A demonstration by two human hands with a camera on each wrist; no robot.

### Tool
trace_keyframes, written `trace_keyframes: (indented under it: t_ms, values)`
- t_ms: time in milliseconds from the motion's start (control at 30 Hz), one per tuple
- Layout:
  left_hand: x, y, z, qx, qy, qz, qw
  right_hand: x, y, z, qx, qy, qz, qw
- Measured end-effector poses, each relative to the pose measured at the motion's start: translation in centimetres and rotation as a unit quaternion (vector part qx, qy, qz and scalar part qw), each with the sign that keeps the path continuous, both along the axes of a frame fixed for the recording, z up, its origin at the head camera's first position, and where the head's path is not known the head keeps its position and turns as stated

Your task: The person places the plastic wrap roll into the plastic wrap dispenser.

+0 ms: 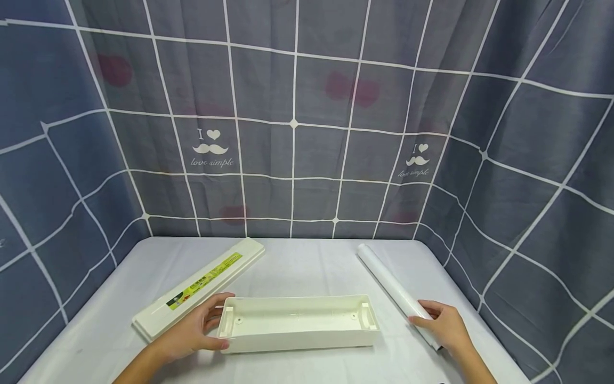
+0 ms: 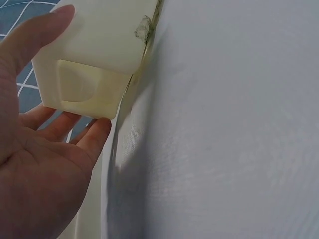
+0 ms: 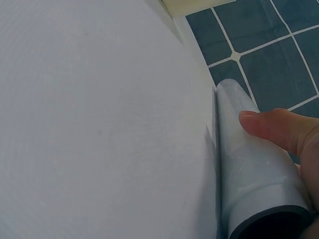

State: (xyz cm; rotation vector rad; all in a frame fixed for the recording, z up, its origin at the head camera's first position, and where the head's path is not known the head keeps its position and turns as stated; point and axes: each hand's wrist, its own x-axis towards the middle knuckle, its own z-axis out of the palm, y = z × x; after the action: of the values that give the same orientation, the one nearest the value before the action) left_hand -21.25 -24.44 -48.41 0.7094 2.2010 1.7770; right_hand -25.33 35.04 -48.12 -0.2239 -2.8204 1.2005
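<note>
At the near middle of a white-covered table (image 1: 312, 266), an open cream box (image 1: 302, 341) is set lengthwise from left to right, its hollow turned upward. Its left end is gripped by the left hand (image 1: 192, 325), the thumb being laid against the front wall and the fingers bent behind the end. In the left wrist view, a shallow recess (image 2: 82, 84) is seen in that end wall, and a small ragged patch (image 2: 143, 30) is shown along one edge; what it is cannot be told.

To the right of the box and well apart from it, a white roll (image 1: 394, 285) is laid slantwise. Its near end is held by the right hand (image 1: 446, 325), the thumb being pressed on top; a dark hollow core (image 3: 274, 224) is exposed there.

Behind and to the left of the box, a long cream lid (image 1: 206, 288) is placed aslant, marked with a green label (image 1: 211, 274). The table is backed by a grey-blue curtain (image 1: 264, 144) crossed with white lines.
</note>
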Motion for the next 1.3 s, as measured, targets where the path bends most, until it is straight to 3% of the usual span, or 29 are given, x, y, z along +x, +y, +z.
trace_keyframes:
  t_ms: [433,1300]
  values:
    - [0.0,0.0,-0.1,0.010,0.011,-0.014,0.9998,-0.5,-0.7,0.0,-0.046,0.008,0.015,0.999]
    - [0.1,0.1,0.0,-0.004,0.026,-0.012,0.9996,-1.3,-4.5,3.4,-0.102,0.051,0.100,0.988]
